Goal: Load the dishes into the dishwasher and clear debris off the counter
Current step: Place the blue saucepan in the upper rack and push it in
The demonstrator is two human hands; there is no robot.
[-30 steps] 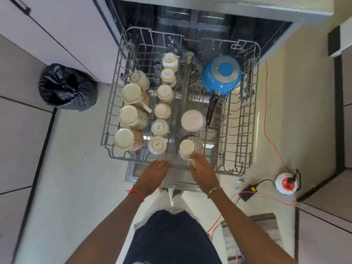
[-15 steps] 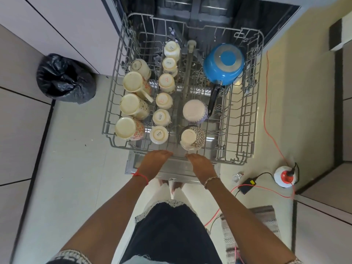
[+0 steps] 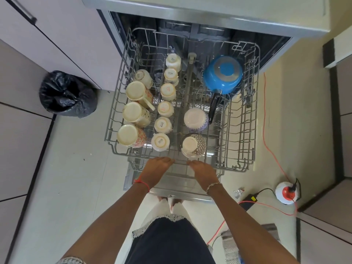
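Both hands, left [image 3: 159, 168] and right [image 3: 203, 171], lie flat, fingers together, against the front rail of the upper rack [image 3: 238, 166], which has slid slightly inward; the upturned cups [image 3: 165, 109] and blue pan [image 3: 222, 74] stay seated. Loading looks finished.

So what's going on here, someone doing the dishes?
A person stands at an open dishwasher with the left hand and right hand on the front edge of its grey wire rack. The rack is pulled out and holds upside-down cream mugs, small cups and a blue saucepan, with the right side mostly free.
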